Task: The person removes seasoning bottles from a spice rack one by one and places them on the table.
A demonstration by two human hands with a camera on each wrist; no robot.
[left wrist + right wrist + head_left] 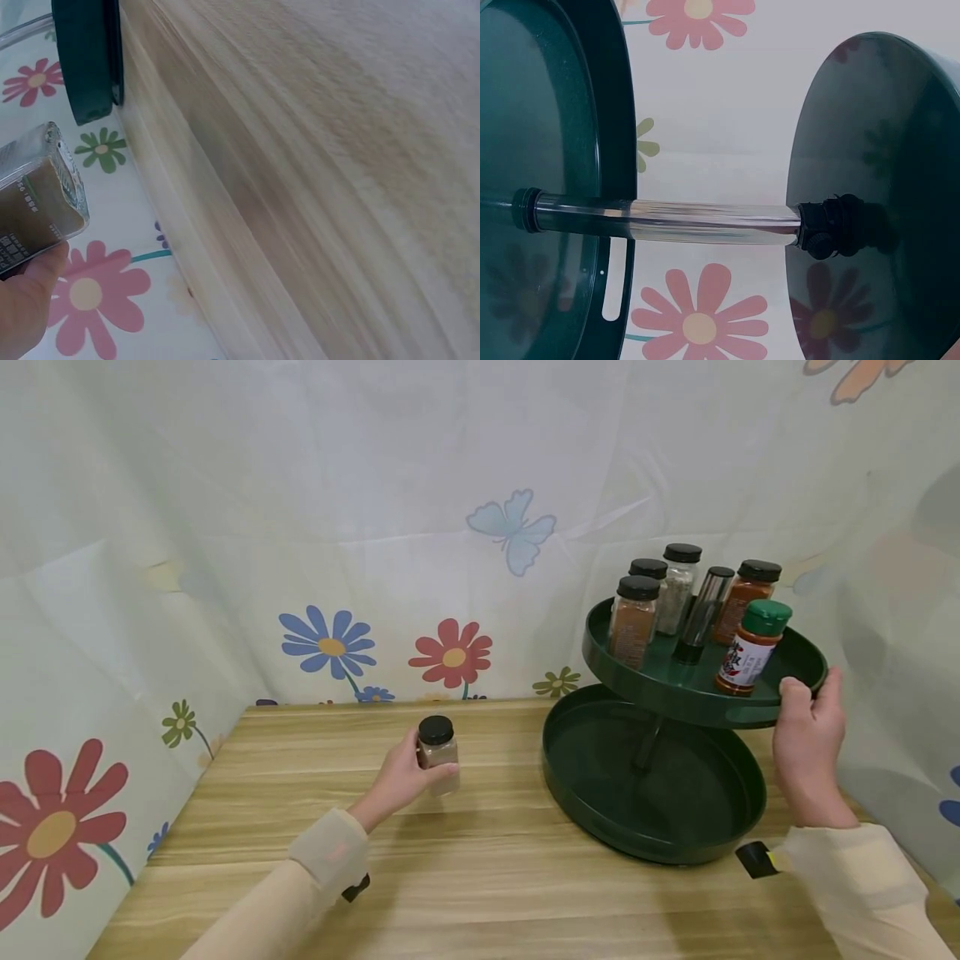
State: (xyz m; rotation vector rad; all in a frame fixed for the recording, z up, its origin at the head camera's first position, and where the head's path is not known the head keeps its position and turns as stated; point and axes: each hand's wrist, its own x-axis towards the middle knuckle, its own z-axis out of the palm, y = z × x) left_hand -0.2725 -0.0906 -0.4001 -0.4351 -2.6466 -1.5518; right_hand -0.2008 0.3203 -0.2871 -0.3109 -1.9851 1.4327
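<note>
My left hand (397, 781) grips a square glass spice jar (444, 758) with a black lid and brown powder inside. In the left wrist view the jar's base shows, held clear of the wooden table. At the right, my right hand (810, 752) holds the rim of the upper tray (652, 687) of a dark green two-tier spice rack, thumb over the edge. On that tray stand several black-lidded spice jars (632, 628), a green-capped bottle (746, 652) and the top of the metal post (703, 614). The lower tray (637, 806) holds nothing.
The wooden table (480, 893) runs back to a flower-print curtain (390, 527), which also hangs at both sides. A clear-looking post (712, 223) joins the two tiers; the lower tray's raised wall has a slot.
</note>
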